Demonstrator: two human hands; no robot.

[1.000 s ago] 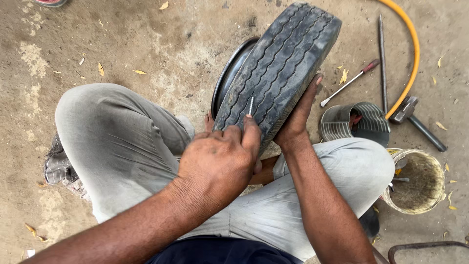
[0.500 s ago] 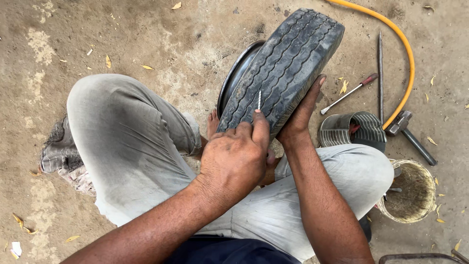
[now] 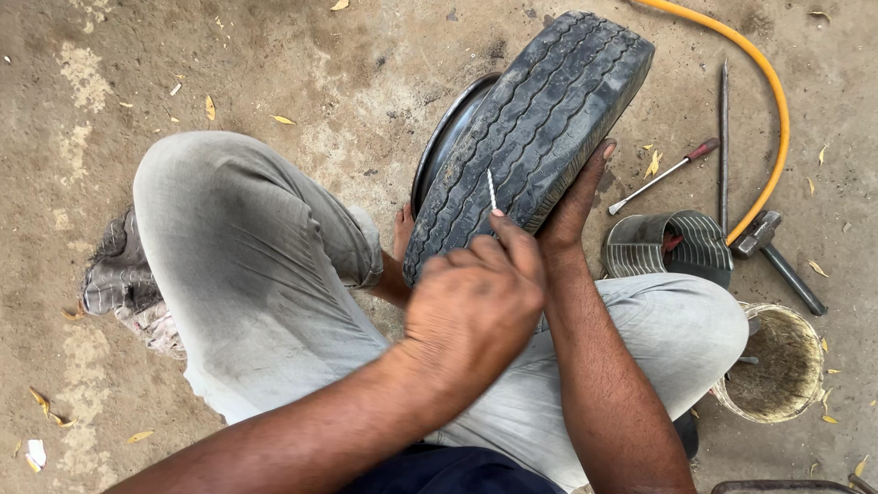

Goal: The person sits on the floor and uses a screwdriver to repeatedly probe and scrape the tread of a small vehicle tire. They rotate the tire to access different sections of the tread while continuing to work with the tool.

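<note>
The tyre (image 3: 535, 128) stands on its tread edge between the person's knees, tilted so its long axis runs from near the lap up and to the right, away from the body; the metal rim (image 3: 448, 137) shows on its left flank; the left hand (image 3: 476, 306) lies just in front of the tyre's near end, curled into a loose fist with finger and thumb pinched on a thin pale pin (image 3: 491, 190); the pin stands almost upright, leaning slightly left, its upper end lying over the tread grooves, though whether the tip is in the rubber or only against it I cannot tell; the right hand (image 3: 576, 197) reaches up from below on the tyre's right flank, fingers stretched long and flat against the sidewall, holding nothing else, bracing the tyre; so the left hand is the nearer to the pin and the tread face, while the right sits beside and slightly beyond it; the tread faces the camera and the left hand directly; on the concrete to the right, well apart from both hands, lie a yellow hose (image 3: 764, 101), a screwdriver (image 3: 663, 174), a curved strip of tread (image 3: 668, 245), a hammer (image 3: 777, 256) and a bucket (image 3: 773, 366).
</note>
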